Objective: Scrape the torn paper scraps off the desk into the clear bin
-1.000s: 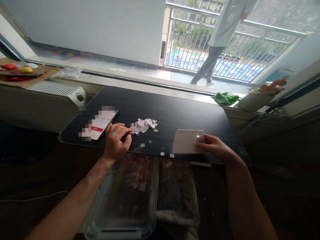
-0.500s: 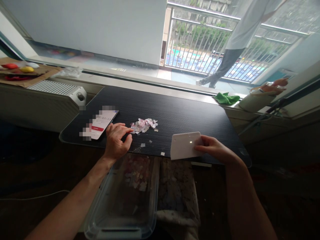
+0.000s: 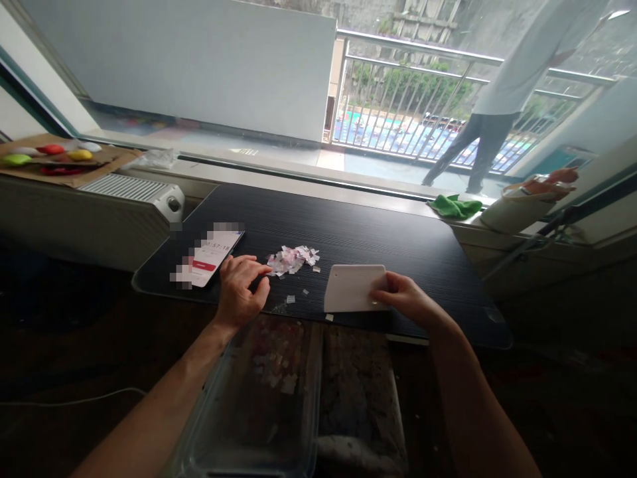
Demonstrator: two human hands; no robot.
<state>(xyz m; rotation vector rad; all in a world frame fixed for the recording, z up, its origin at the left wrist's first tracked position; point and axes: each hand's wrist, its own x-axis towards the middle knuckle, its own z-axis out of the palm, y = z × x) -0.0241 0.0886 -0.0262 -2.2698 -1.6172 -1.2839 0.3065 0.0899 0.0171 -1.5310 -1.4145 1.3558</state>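
A small heap of pale pink and white paper scraps [image 3: 293, 259] lies on the black table [image 3: 348, 226]. My left hand [image 3: 243, 285] rests at the heap's left side, fingers bent but apart, fingertips close to the scraps. It holds nothing that I can see. In my right hand [image 3: 405, 297] is a flat white plastic scraper [image 3: 352, 288], pinched at its right end between thumb and fingers. The scraper is tilted near the table's front edge. A loose scrap [image 3: 329, 317] lies just below its left corner, and a few more lie between the heap and the edge.
A phone [image 3: 213, 255] showing a timer lies left of my left hand. Below the front edge stands a clear plastic bin [image 3: 318, 398] with scraps inside. A green cloth [image 3: 455, 206] lies on the sill. Beyond the window, a person [image 3: 502, 99] is on the balcony.
My right hand has carried the scraper a little left, towards the heap. My left hand stays beside the scraps. The whole view has shifted slightly, and the person outside has changed stance.
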